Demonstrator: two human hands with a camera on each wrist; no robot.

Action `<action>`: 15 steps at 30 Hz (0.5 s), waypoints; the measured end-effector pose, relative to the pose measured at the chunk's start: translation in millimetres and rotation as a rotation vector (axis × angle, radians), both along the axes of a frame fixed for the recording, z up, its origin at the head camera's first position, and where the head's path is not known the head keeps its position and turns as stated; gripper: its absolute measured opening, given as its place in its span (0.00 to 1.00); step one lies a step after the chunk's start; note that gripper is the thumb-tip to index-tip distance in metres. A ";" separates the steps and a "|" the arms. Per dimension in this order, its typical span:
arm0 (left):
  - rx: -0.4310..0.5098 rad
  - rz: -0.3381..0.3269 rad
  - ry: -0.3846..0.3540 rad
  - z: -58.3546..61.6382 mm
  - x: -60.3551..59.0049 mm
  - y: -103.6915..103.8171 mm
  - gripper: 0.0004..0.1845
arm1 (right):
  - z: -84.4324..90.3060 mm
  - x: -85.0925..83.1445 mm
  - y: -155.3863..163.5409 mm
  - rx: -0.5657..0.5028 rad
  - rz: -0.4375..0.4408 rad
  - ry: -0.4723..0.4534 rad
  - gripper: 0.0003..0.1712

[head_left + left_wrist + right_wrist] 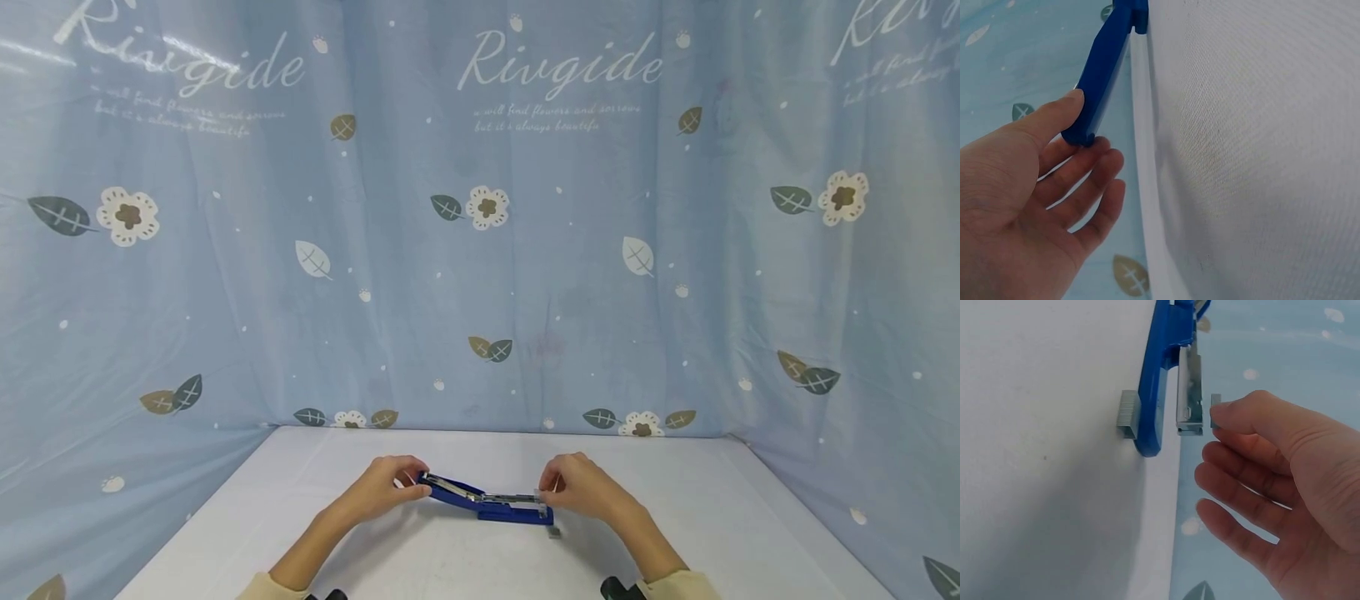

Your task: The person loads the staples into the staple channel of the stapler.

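A blue stapler (487, 502) lies opened on the white table (420, 558). Its lid (1102, 72) is swung up to the left and its metal magazine (1189, 394) is bared. My left hand (415, 484) pinches the lid's free end between the thumb and the fingers beneath. At the stapler's right end, my right hand (546, 489) pinches a small strip of staples (1215, 403) just beside the magazine's tip. A second strip of staples (1127, 414) lies on the table against the blue base (1152, 400).
A blue cloth printed with flowers and leaves (480, 250) walls the table at the back and on both sides. Bare white table surface stretches in front of the stapler and to either side of it.
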State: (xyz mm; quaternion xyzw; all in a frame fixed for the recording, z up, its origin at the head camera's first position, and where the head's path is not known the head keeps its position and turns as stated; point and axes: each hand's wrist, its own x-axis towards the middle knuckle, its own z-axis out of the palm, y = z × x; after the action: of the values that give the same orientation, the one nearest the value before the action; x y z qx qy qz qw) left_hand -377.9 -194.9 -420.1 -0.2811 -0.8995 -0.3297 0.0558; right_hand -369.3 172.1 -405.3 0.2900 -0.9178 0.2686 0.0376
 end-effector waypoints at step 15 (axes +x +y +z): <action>0.016 -0.005 -0.010 0.1 1.2 -0.1 0.22 | -3.0 5.4 -10.3 0.010 -0.015 0.010 0.02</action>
State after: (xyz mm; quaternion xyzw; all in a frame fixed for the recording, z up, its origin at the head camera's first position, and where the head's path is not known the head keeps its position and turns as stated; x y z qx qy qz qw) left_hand -376.7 -195.0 -419.9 -0.2814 -0.8964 -0.3385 0.0526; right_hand -363.9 161.8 -408.3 0.2847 -0.9210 0.2623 0.0428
